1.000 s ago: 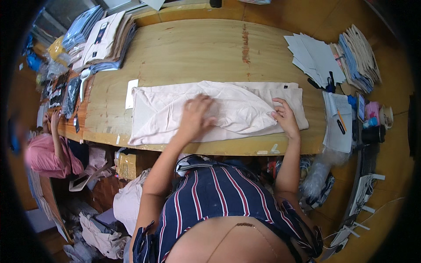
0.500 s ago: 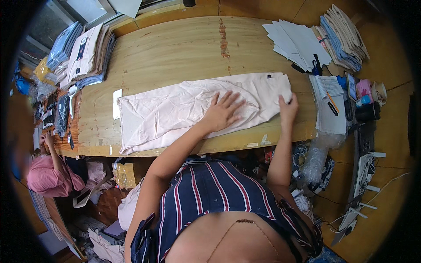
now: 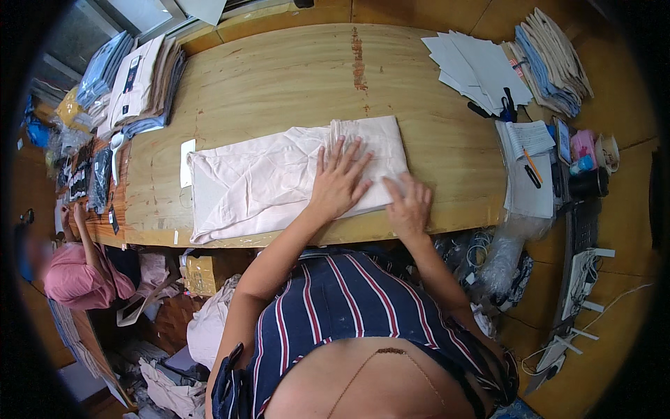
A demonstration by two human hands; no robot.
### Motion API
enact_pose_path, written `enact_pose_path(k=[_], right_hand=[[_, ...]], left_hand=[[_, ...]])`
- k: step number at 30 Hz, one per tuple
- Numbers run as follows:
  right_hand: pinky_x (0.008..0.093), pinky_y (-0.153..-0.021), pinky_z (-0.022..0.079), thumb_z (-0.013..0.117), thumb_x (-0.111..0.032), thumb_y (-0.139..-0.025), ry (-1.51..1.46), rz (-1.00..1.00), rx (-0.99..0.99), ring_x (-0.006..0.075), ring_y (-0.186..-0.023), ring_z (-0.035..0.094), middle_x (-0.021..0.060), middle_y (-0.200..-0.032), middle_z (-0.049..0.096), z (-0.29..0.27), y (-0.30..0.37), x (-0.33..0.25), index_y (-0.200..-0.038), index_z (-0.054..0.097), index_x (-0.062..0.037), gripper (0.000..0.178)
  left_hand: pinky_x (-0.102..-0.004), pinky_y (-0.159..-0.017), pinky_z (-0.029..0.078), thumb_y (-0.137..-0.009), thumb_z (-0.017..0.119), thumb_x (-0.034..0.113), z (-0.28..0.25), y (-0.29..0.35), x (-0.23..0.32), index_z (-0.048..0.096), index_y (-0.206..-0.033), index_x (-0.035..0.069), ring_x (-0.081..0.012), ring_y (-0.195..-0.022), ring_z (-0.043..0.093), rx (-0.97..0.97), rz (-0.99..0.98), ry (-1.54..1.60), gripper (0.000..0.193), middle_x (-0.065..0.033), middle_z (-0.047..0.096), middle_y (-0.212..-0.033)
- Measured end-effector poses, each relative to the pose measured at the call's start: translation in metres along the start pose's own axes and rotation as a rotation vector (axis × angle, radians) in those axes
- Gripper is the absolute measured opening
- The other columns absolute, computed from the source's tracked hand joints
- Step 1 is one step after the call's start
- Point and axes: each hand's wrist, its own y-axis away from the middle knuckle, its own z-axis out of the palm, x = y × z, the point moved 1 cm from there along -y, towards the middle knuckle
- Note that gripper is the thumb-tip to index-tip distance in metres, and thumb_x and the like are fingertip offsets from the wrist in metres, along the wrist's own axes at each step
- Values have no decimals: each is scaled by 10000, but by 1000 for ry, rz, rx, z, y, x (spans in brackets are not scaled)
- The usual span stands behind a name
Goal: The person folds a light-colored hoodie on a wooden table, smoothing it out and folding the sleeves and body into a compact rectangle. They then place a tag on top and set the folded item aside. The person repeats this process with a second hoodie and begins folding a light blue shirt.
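and here lies pale pink cloth (image 3: 255, 183), folded long, on table (image 3: 279, 80), near its six-o'clock edge. looks light, soft, limp, easily creased, hardly fragile; little slip likely. best hold: both ends, palms supporting underneath. long axis runs half past eight to half past two, straight end edge facing three. left hand (image 3: 340, 183) flat on top, fingers spread, clamping nothing; right hand (image 3: 410, 207) at four-o'clock corner, blurred, cannot tell whether fingers pinch cloth.

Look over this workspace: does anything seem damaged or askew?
The wooden table has a reddish-brown streak toward its far edge, perhaps worn surface. White sheets at right lie unevenly fanned, unlike the neater folded stack at left.
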Motion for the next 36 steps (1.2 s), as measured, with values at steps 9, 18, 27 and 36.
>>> enact_pose_path(k=[9,18,27,36], right_hand=[[385,-769,393,589,-59,-652,-251,130,-344,301,-861,484,116,-923,485,-18,12,48,-1092,480,-137,460],[481,-984,140,442,-394,-801,-261,-379,-360,252,-1246,186,26,-1357,209,36,-104,38,-1261,320,-241,500],[461,-996,120,368,-135,-828,-340,-318,-641,227,-1256,176,17,-1352,232,65,-120,66,-1258,337,-251,446],[414,-954,243,488,5,-727,-1003,21,-481,209,-1192,308,102,-1263,372,48,-82,127,-1081,485,-48,358]], left_hand=[[-571,-955,71,-783,431,445,22,7,10,385,-1230,217,-322,-1251,135,-150,32,-141,503,-94,240,-1337],[-546,-957,137,-780,400,492,53,8,67,276,-1276,84,-368,-1202,229,-190,32,-74,654,-195,288,-1285],[-526,-869,320,-782,410,221,67,14,99,331,-1223,-7,-452,-1070,377,-151,-145,-402,503,-290,313,-1231],[-336,-507,442,-704,524,103,-44,-6,61,423,-823,14,-233,-585,573,105,-374,615,180,-204,526,-648]])
